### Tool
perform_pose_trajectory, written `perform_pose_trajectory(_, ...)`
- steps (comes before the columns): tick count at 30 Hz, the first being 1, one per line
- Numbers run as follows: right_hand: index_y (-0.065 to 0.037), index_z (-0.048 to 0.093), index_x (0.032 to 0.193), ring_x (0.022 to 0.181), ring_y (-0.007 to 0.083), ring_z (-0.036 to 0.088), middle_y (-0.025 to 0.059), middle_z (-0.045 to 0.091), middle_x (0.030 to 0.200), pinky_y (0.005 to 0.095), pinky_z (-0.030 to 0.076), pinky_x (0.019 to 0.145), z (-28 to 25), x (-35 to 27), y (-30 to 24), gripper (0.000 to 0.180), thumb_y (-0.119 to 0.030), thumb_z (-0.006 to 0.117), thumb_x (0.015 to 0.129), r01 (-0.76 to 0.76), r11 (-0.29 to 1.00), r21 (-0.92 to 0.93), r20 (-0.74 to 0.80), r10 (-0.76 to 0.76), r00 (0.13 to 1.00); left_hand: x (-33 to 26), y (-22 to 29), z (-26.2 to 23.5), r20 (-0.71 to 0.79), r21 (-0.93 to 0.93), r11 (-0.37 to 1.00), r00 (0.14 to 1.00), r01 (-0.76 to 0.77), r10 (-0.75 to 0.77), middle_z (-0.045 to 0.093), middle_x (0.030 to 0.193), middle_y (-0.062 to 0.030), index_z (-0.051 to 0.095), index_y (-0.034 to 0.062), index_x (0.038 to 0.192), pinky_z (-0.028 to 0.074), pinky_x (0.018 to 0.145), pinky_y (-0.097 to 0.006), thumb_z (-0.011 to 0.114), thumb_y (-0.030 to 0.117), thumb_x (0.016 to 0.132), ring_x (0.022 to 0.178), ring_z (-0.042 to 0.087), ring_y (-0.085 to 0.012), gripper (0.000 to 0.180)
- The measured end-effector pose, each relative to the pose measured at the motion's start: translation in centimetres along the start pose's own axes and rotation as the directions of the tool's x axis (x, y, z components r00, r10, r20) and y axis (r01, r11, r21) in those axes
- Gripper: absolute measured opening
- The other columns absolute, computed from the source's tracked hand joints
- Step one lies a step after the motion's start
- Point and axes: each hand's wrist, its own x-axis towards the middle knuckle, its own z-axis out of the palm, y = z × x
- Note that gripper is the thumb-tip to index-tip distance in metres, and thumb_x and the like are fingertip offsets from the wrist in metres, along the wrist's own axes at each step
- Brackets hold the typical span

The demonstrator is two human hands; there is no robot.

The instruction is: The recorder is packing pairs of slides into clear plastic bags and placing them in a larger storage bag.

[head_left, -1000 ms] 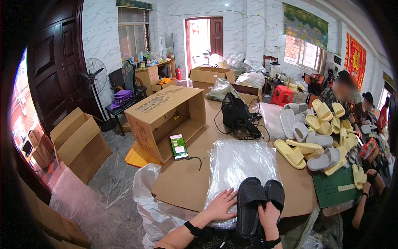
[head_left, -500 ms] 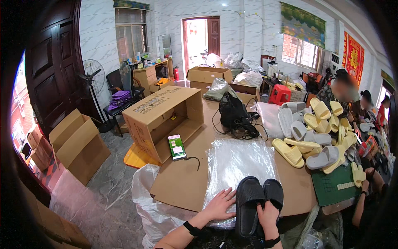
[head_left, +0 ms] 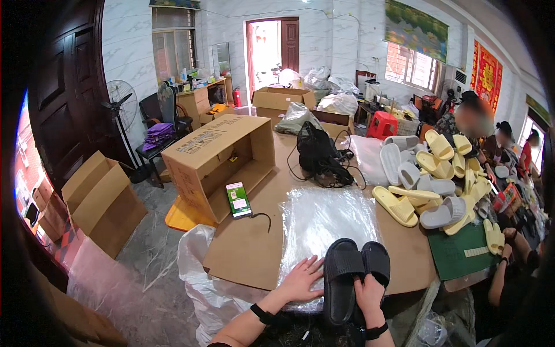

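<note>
My right hand [head_left: 370, 295] grips a pair of black slide slippers [head_left: 340, 292], its thumb and fingers closed at the inner edges where the two meet. They lie side by side, toes pointing away from me, over the near part of a stack of clear plastic bags [head_left: 329, 214]. My left hand [head_left: 300, 281] rests on that stack with fingers spread, just left of the slippers, holding nothing. Part of the right slipper is hidden behind my right hand.
An open cardboard box [head_left: 217, 165] lies on its side at left, beside a lit phone [head_left: 238, 200]. Behind the bags sits a black bag with cords [head_left: 317, 153]. Yellow and grey slippers [head_left: 399, 207] pile up at right, near a green mat [head_left: 457, 263] and another person's hand [head_left: 509, 233].
The whole view has shifted slightly, so everything appears a little further left and higher. My hands and the black slippers keep the same places on the bags.
</note>
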Motion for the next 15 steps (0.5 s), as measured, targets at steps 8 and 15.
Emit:
perform_pose_trajectory(8,0.004,0.059,0.092,0.08,0.0464,0.061,0.0247,0.063,0.083,0.0474,0.048,0.069,-4.7,-1.7,1.2,0.03,-0.026,0.063,0.093,-0.099,0.971,0.217,-0.163,0.136,0.977,0.0,-0.7,0.2,-0.017,-0.021,1.0,1.0,-0.007,0.006,0.031,0.158,-0.0161,0.042,0.0158,0.148,0.019,0.12,-0.047,0.054,0.065,0.089,0.147,0.024,-0.0373,0.078)
perform_pose_trajectory(15,0.01,0.056,0.116,0.098,0.0334,0.066,0.0236,0.067,0.106,0.0379,0.048,0.087,-10.3,-4.3,3.8,0.031,-0.015,0.056,0.097,-0.224,0.882,0.414,-0.174,0.318,0.932,0.3,-1.3,-1.1,0.147,-0.021,0.999,0.988,-0.04,0.042,0.029,0.159,-0.0142,0.04,0.0188,0.15,0.018,0.12,-0.05,0.062,0.073,0.077,0.148,0.022,-0.0376,0.094)
